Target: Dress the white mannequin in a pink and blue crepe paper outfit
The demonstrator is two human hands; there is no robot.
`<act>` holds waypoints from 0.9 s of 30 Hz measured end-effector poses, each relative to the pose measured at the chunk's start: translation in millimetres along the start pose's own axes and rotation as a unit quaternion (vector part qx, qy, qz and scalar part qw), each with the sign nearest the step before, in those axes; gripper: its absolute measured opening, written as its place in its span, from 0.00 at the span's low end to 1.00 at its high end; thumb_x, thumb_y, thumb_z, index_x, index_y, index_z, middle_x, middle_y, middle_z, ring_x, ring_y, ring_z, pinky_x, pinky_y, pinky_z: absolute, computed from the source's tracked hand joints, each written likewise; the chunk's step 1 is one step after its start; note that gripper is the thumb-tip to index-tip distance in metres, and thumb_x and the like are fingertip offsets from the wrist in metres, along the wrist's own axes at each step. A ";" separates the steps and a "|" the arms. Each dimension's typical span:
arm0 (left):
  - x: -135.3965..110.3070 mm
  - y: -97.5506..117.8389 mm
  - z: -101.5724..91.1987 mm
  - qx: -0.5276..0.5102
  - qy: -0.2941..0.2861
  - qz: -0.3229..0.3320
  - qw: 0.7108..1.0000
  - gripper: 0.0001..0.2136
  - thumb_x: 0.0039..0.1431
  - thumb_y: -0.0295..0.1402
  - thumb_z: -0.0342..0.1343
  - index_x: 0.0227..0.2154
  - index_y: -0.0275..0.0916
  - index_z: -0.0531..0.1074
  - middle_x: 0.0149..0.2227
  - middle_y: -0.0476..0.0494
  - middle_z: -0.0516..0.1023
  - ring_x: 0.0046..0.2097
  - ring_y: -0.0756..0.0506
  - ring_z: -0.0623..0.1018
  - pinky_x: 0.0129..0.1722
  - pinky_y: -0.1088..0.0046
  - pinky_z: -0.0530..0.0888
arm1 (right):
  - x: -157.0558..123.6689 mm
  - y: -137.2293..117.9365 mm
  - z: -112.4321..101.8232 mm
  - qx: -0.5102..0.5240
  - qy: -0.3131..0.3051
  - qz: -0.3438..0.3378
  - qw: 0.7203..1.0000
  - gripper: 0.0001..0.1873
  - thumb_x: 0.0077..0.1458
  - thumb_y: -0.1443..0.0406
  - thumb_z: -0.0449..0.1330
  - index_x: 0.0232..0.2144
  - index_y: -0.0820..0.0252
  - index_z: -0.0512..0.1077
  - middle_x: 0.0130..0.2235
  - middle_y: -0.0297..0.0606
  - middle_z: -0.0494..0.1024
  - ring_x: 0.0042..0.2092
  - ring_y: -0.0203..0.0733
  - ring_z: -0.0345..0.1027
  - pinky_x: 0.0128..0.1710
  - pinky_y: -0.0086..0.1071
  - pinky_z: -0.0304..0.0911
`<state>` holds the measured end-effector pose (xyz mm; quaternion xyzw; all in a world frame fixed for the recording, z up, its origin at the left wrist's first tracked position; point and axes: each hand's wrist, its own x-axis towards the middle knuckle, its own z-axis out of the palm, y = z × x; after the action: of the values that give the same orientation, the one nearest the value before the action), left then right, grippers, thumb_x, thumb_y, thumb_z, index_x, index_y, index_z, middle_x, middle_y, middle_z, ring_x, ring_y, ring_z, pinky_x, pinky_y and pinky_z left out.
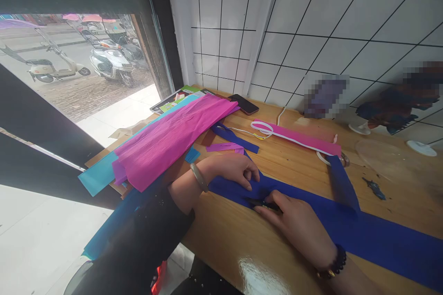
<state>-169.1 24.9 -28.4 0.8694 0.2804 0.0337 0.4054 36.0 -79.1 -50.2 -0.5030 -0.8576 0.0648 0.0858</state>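
A long strip of dark blue crepe paper (391, 237) lies along the front of the wooden table and runs off to the right. My left hand (238, 169), wearing a pale bangle, has its fingers curled and closed on the strip near its left end. Just right of it, my right hand (294, 221) is closed around small black scissors (255, 202), whose pointed tips lie at the strip's near edge. My fingers cover most of the scissors' handles. A narrower blue flap (342, 184) stands folded up from the strip's far edge.
Pink crepe paper (166, 140) lies over light blue sheets (98, 175) at the left. Behind are a phone (245, 104), a pink strip (304, 139) with white edging, and purple scraps (224, 147). A dark small tool (374, 188) lies right. The tiled wall (311, 18) bounds the back.
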 end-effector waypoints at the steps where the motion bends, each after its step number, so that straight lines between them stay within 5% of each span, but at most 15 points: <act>1: -0.1 0.0 0.0 -0.001 0.001 0.002 1.000 0.15 0.48 0.34 0.60 0.41 0.39 0.72 0.30 0.51 0.75 0.32 0.52 0.73 0.29 0.79 0.64 | 0.5 -0.7 0.1 -0.002 0.001 -0.001 1.000 0.13 0.57 0.53 0.54 0.29 0.56 0.65 0.28 0.31 0.77 0.29 0.41 0.73 0.27 0.32 0.60; 27: 0.9 0.2 0.1 0.000 0.002 -0.005 1.000 0.15 0.48 0.34 0.61 0.40 0.40 0.73 0.30 0.52 0.75 0.31 0.52 0.73 0.29 0.79 0.64 | 6.8 -9.5 -0.2 -0.003 -0.016 0.015 1.000 0.13 0.57 0.53 0.54 0.29 0.55 0.66 0.27 0.31 0.77 0.30 0.42 0.73 0.27 0.32 0.58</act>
<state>-168.3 25.2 -28.4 0.8680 0.2856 0.0333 0.4049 24.6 -77.7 -47.6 -0.5151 -0.8513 0.0712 0.0695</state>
